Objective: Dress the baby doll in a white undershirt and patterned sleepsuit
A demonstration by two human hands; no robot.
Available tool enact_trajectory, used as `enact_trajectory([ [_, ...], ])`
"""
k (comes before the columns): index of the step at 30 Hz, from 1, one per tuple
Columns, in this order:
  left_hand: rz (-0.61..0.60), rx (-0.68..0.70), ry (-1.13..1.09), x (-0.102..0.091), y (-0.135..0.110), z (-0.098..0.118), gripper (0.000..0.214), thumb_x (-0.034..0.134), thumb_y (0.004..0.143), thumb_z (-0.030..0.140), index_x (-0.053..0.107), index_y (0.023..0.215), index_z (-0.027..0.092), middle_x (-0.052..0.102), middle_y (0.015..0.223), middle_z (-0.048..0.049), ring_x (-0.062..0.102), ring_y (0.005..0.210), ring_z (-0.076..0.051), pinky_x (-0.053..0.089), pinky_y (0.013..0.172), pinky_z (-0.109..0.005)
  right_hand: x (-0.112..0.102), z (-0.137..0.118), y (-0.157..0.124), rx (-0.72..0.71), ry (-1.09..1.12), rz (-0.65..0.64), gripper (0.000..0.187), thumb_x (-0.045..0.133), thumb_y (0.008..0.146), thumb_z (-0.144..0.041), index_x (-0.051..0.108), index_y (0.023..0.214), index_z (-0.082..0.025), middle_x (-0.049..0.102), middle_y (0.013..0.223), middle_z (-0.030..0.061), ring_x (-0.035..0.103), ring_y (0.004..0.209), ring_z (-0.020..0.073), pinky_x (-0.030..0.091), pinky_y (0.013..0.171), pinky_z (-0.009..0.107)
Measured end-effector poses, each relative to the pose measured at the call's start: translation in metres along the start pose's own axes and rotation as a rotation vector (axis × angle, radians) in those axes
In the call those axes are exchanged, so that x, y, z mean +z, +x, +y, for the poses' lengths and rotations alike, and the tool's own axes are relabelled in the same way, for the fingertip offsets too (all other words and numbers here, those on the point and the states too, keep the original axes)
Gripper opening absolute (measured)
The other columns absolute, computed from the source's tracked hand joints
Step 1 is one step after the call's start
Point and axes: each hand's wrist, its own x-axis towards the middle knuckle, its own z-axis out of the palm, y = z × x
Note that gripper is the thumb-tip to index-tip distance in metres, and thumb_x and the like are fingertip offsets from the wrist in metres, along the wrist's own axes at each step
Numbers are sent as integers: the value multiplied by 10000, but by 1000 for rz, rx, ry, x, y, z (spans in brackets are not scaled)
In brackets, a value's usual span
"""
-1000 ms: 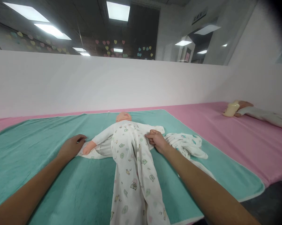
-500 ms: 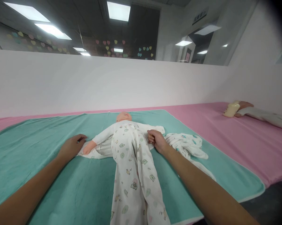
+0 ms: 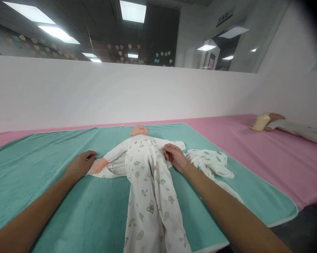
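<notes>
A baby doll (image 3: 138, 131) lies on its back on a teal blanket (image 3: 42, 168). A white printed sleepsuit (image 3: 147, 182) is draped over its body, legs trailing toward me. My left hand (image 3: 80, 164) rests palm down by the doll's bare arm (image 3: 100, 164), its fingers curled over the edge of the white cloth beneath. My right hand (image 3: 174, 156) sits at the doll's other side, fingers pinched on the sleepsuit's fabric near the sleeve. A second crumpled white printed garment (image 3: 211, 162) lies just right of that hand.
The blanket covers a pink padded surface (image 3: 253, 154) against a low white wall. At the far right another person's hand (image 3: 273, 117) holds a cream baby bottle (image 3: 260, 123) beside a grey-sleeved arm. The surface's front edge drops off at lower right.
My right hand's fingers have shifted slightly on the sleepsuit fabric. The left hand and the doll have stayed put.
</notes>
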Motion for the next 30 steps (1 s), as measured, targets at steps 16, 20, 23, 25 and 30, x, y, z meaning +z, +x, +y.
enact_trajectory([
  [16,14,-1,-2,0,0,0,356,359,799,399,621,962,221,657,1001,-33,601,879,-229,449,715,-303,-1,1,1,42,49,1,166,652,640,-271,550,749,-197,582,786,-3,444,574,83,315,511,216],
  [20,6,4,3,1,1,0,357,354,805,396,616,968,218,654,1004,-33,595,888,-226,445,730,-303,-2,2,2,51,30,-17,153,645,664,-270,547,754,-195,580,803,-2,443,586,80,316,519,213],
  [23,20,13,2,2,2,-3,360,364,796,400,624,966,219,651,1015,-36,592,893,-228,446,721,-303,-2,2,1,44,18,-20,150,643,674,-272,551,764,-195,576,804,-2,443,590,80,315,521,212],
  [25,23,16,2,2,2,-4,366,370,791,407,628,970,220,653,1011,-37,593,888,-229,447,712,-303,-2,2,1,40,1,-20,156,649,675,-279,558,769,-194,563,765,-6,441,589,81,311,519,211],
  [30,12,-2,0,0,0,-1,381,365,790,411,629,978,211,656,1003,-42,599,873,-227,449,700,-296,-1,1,0,43,-50,-18,186,661,672,-318,577,776,-188,489,619,-27,428,568,87,303,515,214],
])
